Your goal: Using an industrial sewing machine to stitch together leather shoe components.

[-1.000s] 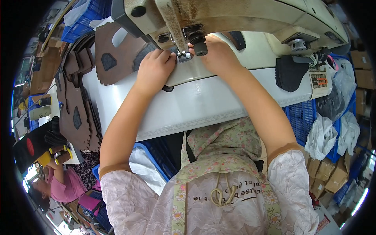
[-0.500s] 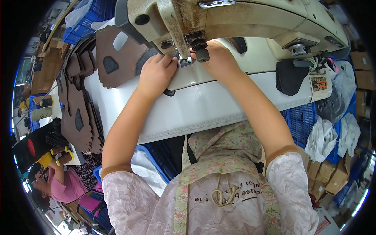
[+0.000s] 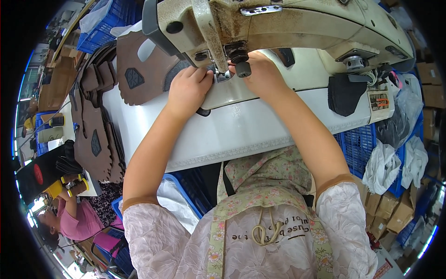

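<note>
Above the work, a cream, brown-stained sewing machine (image 3: pixel 297 35) reaches across the far side of the white table. My left hand (image 3: pixel 188 90) is closed, its fingers bent together on the edge of a brown cut piece (image 3: pixel 151 88) beside the presser foot (image 3: pixel 224 76). This piece has a wavy edge, an oval hole and dark patches, and it spreads left from the needle area. To the right of the foot, my right hand (image 3: pixel 265 76) rests on the machine bed; the machine's dark knob and head hide its fingertips, so its grip does not show.
More brown pieces (image 3: pixel 95 144) lie stacked at the left. Black cut pieces (image 3: pixel 346 95) rest on the table's right end. A blue crate (image 3: pixel 357 149) with white bags stands right, cardboard boxes beyond. A person in pink (image 3: pixel 81 218) sits at lower left.
Both hands stay beside the presser foot with little visible movement. The whole view has shifted slightly, so the machine and brown piece appear a little farther right and lower.
</note>
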Action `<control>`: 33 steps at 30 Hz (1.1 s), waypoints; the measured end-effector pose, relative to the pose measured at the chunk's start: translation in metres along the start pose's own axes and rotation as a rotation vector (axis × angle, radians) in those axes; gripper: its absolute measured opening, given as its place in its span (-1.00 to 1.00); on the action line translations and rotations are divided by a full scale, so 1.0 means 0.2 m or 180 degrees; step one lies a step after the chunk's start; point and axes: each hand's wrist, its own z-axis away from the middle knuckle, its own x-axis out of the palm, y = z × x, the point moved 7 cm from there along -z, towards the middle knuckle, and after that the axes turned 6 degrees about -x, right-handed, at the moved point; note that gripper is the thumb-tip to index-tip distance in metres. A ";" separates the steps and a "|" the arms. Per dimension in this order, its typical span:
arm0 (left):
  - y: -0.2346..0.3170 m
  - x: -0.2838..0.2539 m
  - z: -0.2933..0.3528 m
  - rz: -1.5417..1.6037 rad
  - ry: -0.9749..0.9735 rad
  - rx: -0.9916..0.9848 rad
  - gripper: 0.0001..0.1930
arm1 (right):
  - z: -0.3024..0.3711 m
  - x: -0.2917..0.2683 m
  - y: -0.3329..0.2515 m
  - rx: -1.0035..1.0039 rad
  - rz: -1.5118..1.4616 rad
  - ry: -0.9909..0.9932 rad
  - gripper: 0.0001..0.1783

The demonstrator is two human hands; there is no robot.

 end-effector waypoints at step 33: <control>0.00 -0.02 -0.01 0.0060 0.0046 -0.0107 -0.94 | 0.01 -0.01 -0.03 -0.0175 0.0098 0.0144 -0.87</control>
